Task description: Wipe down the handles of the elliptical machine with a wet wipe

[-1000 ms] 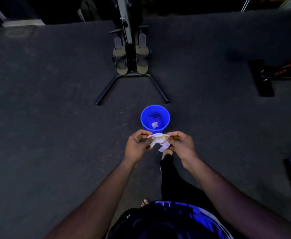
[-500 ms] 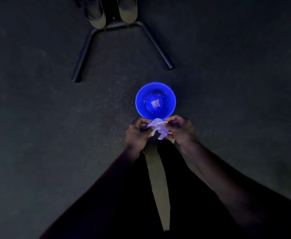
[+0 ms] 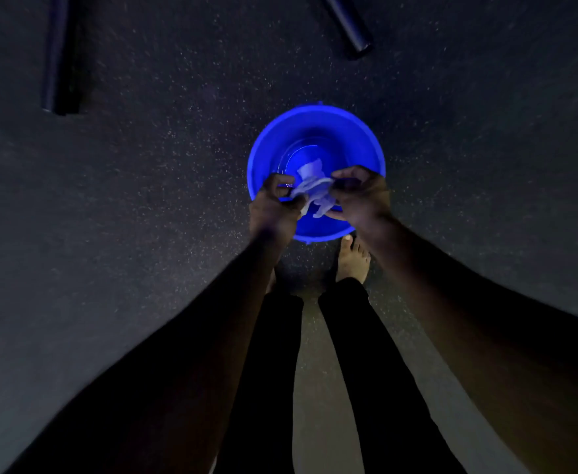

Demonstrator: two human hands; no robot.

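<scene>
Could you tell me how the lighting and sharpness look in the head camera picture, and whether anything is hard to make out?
Head view: very dim overall; the blue bucket is the only bright, saturated thing. Both forearms and legs sink into near-black. The white wipe, pinched between the left hand and right hand, looks soft and blue-tinted. Wide-angle stretch splays the arms toward the corners.

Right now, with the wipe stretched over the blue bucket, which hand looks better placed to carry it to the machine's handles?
Probably the right hand: more of the wet wipe bunches and hangs by its fingers, while the left hand pinches one end. Both grip it above the blue bucket, so it's close.
</scene>
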